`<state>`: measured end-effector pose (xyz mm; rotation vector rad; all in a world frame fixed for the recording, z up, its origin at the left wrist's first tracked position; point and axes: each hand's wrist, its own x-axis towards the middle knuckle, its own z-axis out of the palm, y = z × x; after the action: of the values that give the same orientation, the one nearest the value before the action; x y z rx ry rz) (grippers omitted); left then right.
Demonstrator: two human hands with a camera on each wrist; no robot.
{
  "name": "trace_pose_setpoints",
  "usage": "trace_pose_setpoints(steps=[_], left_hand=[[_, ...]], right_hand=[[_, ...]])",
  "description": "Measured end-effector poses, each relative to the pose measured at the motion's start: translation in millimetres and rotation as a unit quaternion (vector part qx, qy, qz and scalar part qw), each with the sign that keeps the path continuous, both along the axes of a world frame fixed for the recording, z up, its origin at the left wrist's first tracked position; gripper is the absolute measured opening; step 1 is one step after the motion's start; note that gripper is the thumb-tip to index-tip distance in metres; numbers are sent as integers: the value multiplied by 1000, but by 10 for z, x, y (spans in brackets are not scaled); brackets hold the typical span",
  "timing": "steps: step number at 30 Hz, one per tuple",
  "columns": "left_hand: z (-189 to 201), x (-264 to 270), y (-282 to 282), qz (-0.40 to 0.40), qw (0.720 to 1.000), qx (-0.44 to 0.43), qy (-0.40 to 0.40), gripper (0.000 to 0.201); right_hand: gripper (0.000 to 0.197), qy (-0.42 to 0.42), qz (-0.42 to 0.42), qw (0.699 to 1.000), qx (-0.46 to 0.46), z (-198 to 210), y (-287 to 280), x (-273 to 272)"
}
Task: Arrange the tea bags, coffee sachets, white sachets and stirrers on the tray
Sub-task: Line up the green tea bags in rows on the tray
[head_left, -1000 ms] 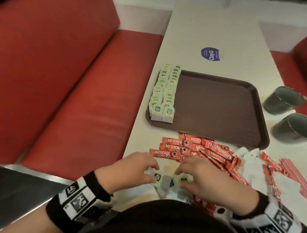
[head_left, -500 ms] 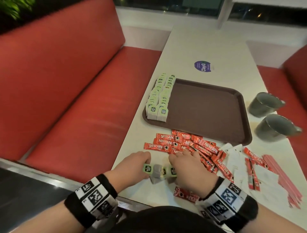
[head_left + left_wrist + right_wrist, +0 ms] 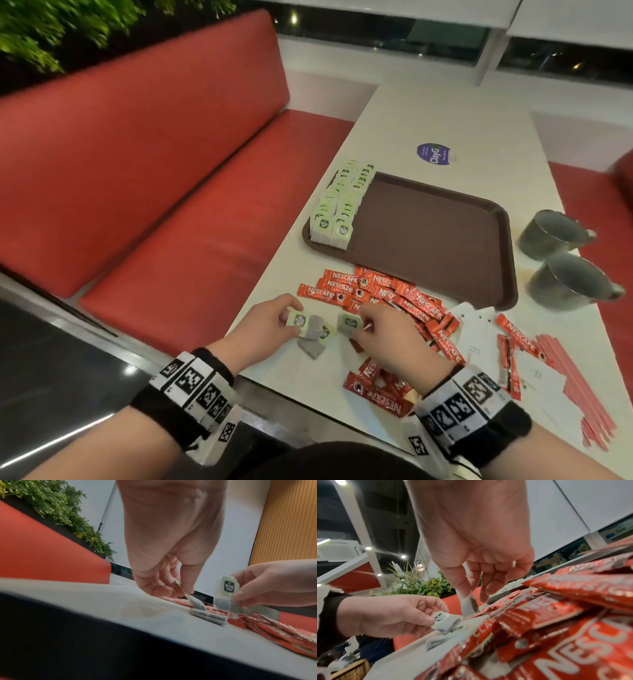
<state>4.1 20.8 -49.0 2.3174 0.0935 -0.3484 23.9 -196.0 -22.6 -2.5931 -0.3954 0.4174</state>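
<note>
My left hand (image 3: 289,317) pinches a green-labelled tea bag (image 3: 297,321) near the table's front edge; the left wrist view shows the left hand (image 3: 180,591) holding that tea bag (image 3: 193,601) tilted above the table. My right hand (image 3: 363,324) pinches another tea bag (image 3: 349,323), raised upright as the second tea bag (image 3: 225,593). Two or three loose tea bags (image 3: 313,344) lie between the hands. The brown tray (image 3: 445,246) holds two rows of tea bags (image 3: 339,209) along its left side. Red coffee sachets (image 3: 394,296), white sachets (image 3: 476,332) and pink stirrers (image 3: 579,390) lie on the table.
Two grey mugs (image 3: 551,233) (image 3: 575,282) stand right of the tray. A round purple sticker (image 3: 433,154) is on the table beyond it. A red bench (image 3: 154,205) runs along the table's left edge. More coffee sachets (image 3: 380,387) lie under my right wrist.
Both hands were bunched over the loose tea bags on the table. They have drawn slightly apart, each lifting one tea bag. The head view has tilted upward.
</note>
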Motion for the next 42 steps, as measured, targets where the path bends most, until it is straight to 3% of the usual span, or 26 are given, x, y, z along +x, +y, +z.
trace_pose_setpoints(steps=[3, 7, 13, 18, 21, 27, 33, 39, 42], left_hand=[[0, 27, 71, 22, 999, -15, -26, 20], [-13, 90, 202, 32, 998, -45, -36, 27], [222, 425, 323, 22, 993, -84, -75, 26], [501, 1080, 279, -43, 985, -12, -168, 15], [596, 1481, 189, -85, 984, 40, -150, 18], [494, 1995, 9, -175, 972, 136, -76, 30], [298, 2161, -49, -201, 958, 203, -21, 43], [218, 2118, -88, -220, 942, 215, -133, 47], [184, 2113, -110, -260, 931, 231, -107, 32]], right_hand=[[26, 20, -30, 998, 45, 71, -20, 20], [28, 11, -54, 996, 76, 245, -17, 192], [17, 8, -130, 985, 116, 425, 98, 709], [8, 17, -185, 972, 143, 255, 320, 1257], [8, 23, -184, 976, 112, 135, 383, 1485], [26, 68, -153, 986, 18, -12, 428, 1667], [16, 92, -172, 981, 7, -82, 474, 1701], [24, 77, -192, 978, 1, -122, 509, 1738], [24, 70, -194, 979, 2, -136, 530, 1751]])
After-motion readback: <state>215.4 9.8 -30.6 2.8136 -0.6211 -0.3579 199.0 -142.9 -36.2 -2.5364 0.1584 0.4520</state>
